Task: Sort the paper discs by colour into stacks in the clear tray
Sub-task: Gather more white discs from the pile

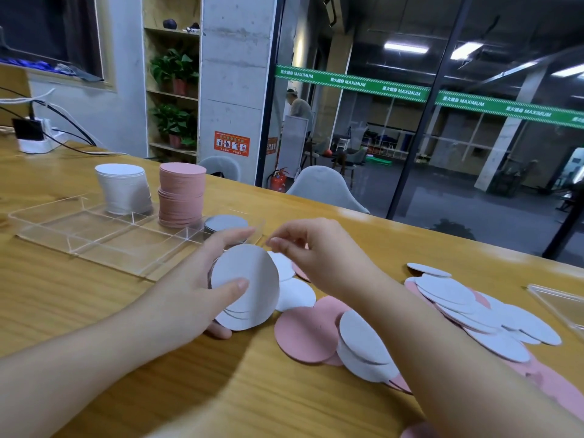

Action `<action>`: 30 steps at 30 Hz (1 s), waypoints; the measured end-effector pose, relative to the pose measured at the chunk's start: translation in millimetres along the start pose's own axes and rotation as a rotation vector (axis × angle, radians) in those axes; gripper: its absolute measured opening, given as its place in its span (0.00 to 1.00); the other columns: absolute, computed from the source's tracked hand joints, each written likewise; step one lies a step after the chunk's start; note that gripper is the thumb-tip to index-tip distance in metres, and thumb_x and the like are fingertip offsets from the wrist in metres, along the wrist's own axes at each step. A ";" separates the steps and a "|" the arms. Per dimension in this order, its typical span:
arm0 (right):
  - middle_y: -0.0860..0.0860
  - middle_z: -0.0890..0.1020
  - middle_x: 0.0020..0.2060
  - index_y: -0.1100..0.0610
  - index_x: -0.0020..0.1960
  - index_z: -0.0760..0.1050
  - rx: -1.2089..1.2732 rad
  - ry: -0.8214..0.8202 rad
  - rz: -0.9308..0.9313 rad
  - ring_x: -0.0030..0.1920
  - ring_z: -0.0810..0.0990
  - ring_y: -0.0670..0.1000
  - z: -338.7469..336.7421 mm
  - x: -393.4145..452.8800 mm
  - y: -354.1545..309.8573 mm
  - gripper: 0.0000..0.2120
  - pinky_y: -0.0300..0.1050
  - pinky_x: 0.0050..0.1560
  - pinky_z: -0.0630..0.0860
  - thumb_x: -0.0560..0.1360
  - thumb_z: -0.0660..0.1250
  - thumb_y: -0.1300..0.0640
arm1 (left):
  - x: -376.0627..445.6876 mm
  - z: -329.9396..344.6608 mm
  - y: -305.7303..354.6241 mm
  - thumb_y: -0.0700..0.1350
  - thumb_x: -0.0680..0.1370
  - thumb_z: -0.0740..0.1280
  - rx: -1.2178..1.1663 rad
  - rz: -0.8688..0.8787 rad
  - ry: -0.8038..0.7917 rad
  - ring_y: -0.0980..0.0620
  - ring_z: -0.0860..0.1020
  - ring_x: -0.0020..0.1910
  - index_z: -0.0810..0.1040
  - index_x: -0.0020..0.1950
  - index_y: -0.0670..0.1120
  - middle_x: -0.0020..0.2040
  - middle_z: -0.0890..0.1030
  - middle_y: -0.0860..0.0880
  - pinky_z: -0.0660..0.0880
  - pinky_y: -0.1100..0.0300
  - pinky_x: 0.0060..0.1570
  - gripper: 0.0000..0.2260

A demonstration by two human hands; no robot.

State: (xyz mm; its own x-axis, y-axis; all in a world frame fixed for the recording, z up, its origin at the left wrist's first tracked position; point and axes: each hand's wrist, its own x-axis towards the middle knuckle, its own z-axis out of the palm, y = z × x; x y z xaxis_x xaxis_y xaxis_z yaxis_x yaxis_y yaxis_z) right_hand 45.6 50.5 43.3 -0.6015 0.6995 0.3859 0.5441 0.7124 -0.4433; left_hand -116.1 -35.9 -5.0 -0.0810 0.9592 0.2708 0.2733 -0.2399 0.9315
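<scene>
My left hand grips a small bundle of pale grey discs above the table, thumb across the top disc. Just to the right, my right hand hovers with fingertips pinched together at the bundle's upper edge; whether it holds a disc I cannot tell. The clear tray lies at the left and holds a tall white stack, a tall pink stack and a low grey stack. Loose pink discs and grey discs lie scattered under and right of my right arm.
A second heap of grey and pink discs spreads toward the right table edge. Another clear tray's corner shows at far right. A white power strip with cables sits at the back left. Grey chairs stand behind the table.
</scene>
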 end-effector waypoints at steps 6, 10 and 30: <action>0.44 0.81 0.52 0.52 0.58 0.77 -0.118 -0.007 0.185 0.50 0.74 0.43 1.2 -3.4 25.4 0.11 0.37 0.44 0.69 0.79 0.60 0.52 | -0.6 -17.1 12.0 0.42 0.78 0.64 0.200 -0.054 -0.097 0.46 0.81 0.31 0.71 0.52 0.76 0.57 0.70 0.65 0.80 0.45 0.40 0.24; 0.47 0.74 0.63 0.53 0.69 0.68 -0.196 -0.075 0.211 0.64 0.67 0.48 15.8 -5.7 40.2 0.20 0.40 0.56 0.66 0.78 0.61 0.50 | -0.6 -21.0 14.0 0.40 0.77 0.63 0.238 -0.086 -0.122 0.44 0.81 0.32 0.71 0.50 0.72 0.56 0.71 0.57 0.80 0.45 0.41 0.22; 0.48 0.71 0.55 0.47 0.61 0.69 -0.178 -0.239 0.281 0.60 0.65 0.53 42.8 5.7 31.7 0.23 0.48 0.60 0.68 0.70 0.67 0.40 | -3.3 -16.1 19.0 0.44 0.79 0.60 0.396 -0.174 -0.154 0.56 0.80 0.27 0.64 0.52 0.69 0.52 0.70 0.59 0.78 0.58 0.44 0.17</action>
State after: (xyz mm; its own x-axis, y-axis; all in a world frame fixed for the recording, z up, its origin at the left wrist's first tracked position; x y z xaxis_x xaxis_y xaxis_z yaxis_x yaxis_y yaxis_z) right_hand 34.4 74.7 -3.3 -0.5222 0.8506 0.0619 0.7869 0.5086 -0.3494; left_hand -126.0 -46.1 15.7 -0.0233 0.9984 0.0512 0.6160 -0.0259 0.7874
